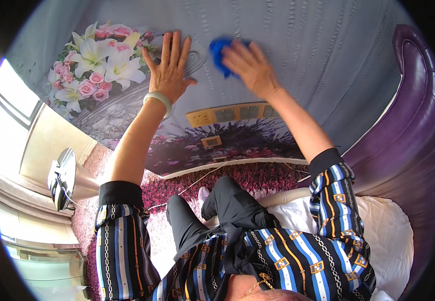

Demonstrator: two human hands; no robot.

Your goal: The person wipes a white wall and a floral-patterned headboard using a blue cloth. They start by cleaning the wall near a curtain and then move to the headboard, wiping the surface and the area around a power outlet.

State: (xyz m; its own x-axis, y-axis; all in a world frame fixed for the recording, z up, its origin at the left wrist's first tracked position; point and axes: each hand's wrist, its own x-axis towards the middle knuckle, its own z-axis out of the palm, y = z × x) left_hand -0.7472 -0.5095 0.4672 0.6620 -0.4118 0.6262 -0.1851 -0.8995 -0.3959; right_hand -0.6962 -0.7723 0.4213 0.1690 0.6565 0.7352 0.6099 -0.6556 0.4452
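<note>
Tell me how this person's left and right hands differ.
The left hand is spread on the wall with no cloth; the right hand has a blue cloth beneath it. The left hand has a pale wrist bangle; the right hand has none. The left hand looks sharp, the right hand blurred. Both palms face the wall.

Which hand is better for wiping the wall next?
Probably the right hand: it has the blue cloth against the wall. The left hand is spread there without a cloth.

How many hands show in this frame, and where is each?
2: the left hand, spread on the wall right of the printed lilies, and the right hand, over the blue cloth.
</note>
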